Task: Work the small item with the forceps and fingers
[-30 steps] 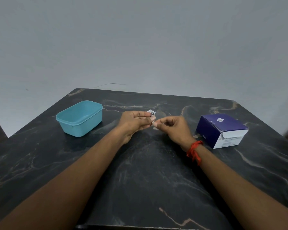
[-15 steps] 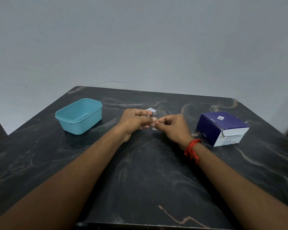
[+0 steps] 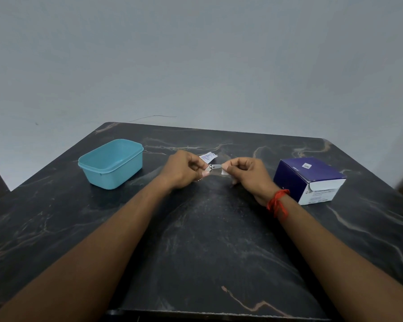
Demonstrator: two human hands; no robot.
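A dark marble table [image 3: 196, 252] is seen under everything. A purple box [image 3: 310, 180] is parked on the right, a teal tub [image 3: 111, 163] on the left. Above the middle, a small white packet [image 3: 213, 164] is pinched between both hands: the left hand [image 3: 184, 169] is curled on one end, the right hand [image 3: 248, 174] on the other. An orange thread [image 3: 277, 202] is tied round the right wrist.

Teal tub [image 3: 112, 162] left, purple box [image 3: 308, 178] right; between, open tabletop [image 3: 209, 240].
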